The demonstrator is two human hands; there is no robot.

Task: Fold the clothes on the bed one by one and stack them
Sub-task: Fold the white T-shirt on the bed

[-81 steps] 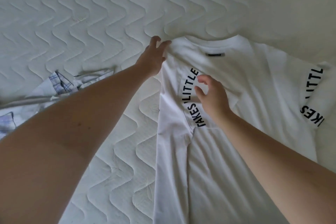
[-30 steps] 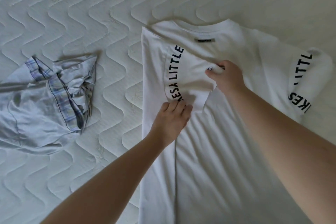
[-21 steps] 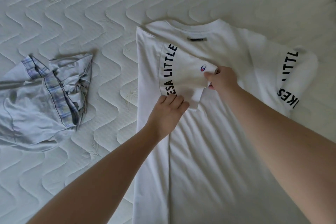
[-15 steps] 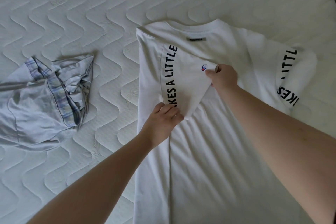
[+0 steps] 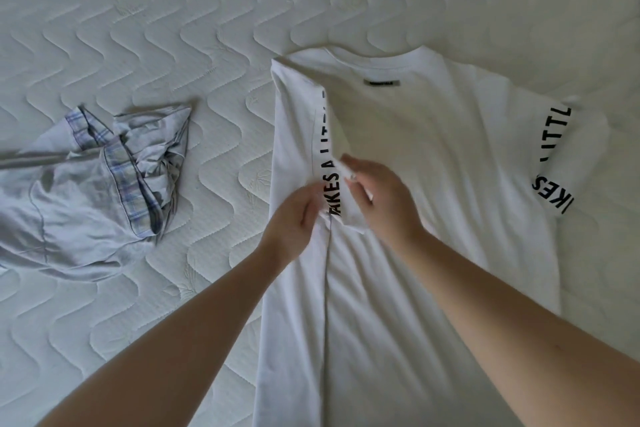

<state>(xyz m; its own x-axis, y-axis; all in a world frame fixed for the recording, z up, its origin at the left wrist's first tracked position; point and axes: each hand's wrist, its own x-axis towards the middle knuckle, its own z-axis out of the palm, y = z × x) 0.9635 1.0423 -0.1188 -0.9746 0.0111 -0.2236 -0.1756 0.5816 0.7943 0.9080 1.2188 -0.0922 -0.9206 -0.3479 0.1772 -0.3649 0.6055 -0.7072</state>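
White T-shirt flat on bed, sleeve folded in (black lettering).

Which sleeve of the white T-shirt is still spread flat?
The right sleeve lies spread; the left sleeve is folded inward, held by both hands.

From my remote feed, soft daylight washes evenly over the bed, brightest toward the far right, where the quilting nearly bleaches out. Shadows stay faint: a thin grey band under the white T-shirt along its far collar edge, and darker folds in the crumpled pale shirt at left. I see no hard glare. The right hand and left hand smear slightly with motion blur, and the sleeve lettering between them is soft. The wide lens bends the quilted lines near the edges; a dark corner shows far right.
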